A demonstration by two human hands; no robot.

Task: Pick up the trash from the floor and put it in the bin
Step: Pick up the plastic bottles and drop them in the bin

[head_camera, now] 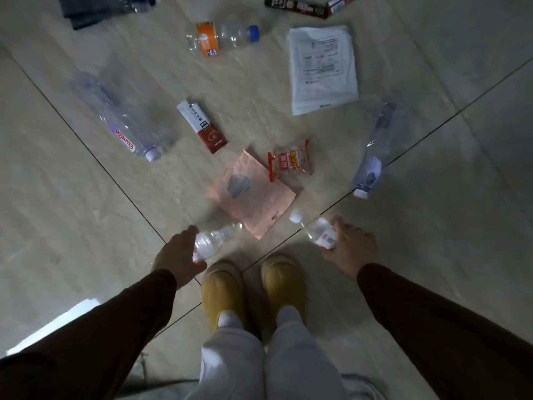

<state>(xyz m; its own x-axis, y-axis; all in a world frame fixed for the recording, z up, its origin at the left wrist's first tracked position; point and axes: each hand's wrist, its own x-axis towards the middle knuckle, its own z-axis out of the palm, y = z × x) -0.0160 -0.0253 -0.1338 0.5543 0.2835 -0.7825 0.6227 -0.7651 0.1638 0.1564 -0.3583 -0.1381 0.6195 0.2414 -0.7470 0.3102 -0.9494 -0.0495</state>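
**2 bottles in hand, plenty of trash on the floor**

Looking straight down here: yellow slippers [253,287] planted on the tiled floor [72,226], pale trousers above them, dark sleeves on both arms.

The left hand [180,255] has its grip wrapped around a small clear bottle [212,241], neck pointing away from the body. The right hand [353,246] is closed on a second small bottle [318,230] with a white cap and a red-and-white label, cap also pointing forward. Both bottles sit just in front of the toes.

Right past the hands there's a pink plastic bag [251,192] lying flat, with a red-and-orange snack packet [290,161] touching its far edge. To the right, a clear bottle with a white cap [375,157] lies across a tile seam. Left of the bag is a red-and-white sachet [203,125], and further left a big clear bottle with a purple label [124,122].

Farther out: a white printed pouch [323,67] on the right, and an orange-labelled bottle with a blue cap [222,37] near the middle. At the very top edge there's a dark stick packet [297,7] and some dark fabric [95,10] in the left corner. No bin in view.
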